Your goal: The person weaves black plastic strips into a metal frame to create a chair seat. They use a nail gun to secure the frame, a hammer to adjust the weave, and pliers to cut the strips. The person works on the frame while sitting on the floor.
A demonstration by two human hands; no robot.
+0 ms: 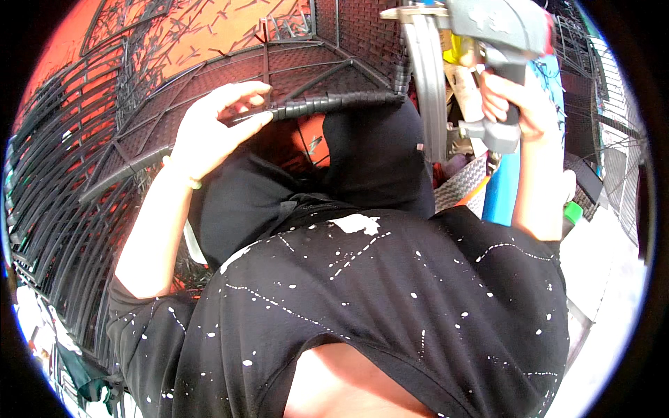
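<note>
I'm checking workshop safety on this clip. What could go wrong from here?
The left hand pinches the dark wicker strip on the woven frame, close to where the grey staple gun in the right hand points; a shot could hit fingers. The strip could also slip loose. The black shirt blocks the lower view.

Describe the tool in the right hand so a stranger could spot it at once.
Start at the big dark woven wicker frame across the upper left, then move to the top right corner. There the right hand grips a grey pistol-shaped power tool with a long curved metal magazine, the only bulky grey metal thing among black strands.
</note>
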